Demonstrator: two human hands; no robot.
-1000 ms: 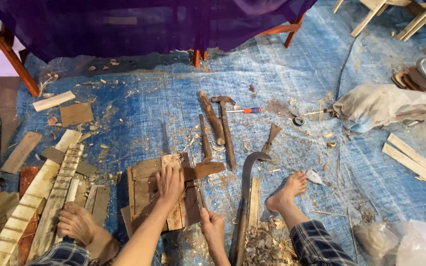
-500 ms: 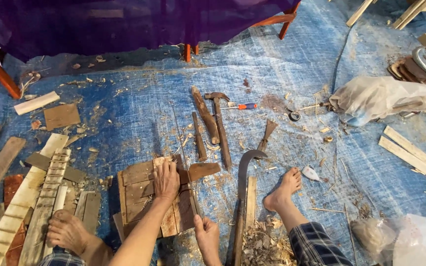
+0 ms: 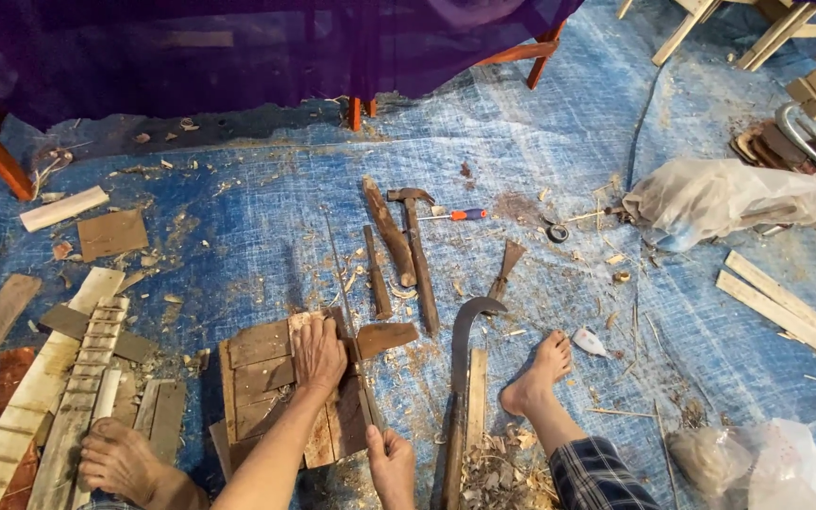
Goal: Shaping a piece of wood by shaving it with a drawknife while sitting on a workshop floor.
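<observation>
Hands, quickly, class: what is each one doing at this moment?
Left hand: open, pressed flat on the stack of wooden boards.
Right hand: closed in a grip on a thin saw blade running up beside the boards.

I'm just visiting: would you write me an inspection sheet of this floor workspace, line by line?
Surface: blue tarp on the floor, strewn with wood chips.
Job's things: stacked wooden boards; left hand pressed flat on them; right hand grips a thin blade beside the boards.
Clutter: claw hammer, screwdriver, curved sickle, notched wooden strips, plastic bags.
Fingers: left spread, right closed.
Cables: one dark cord across the tarp.
Surroundings: purple cloth over red-legged furniture; bare feet on the tarp.
</observation>
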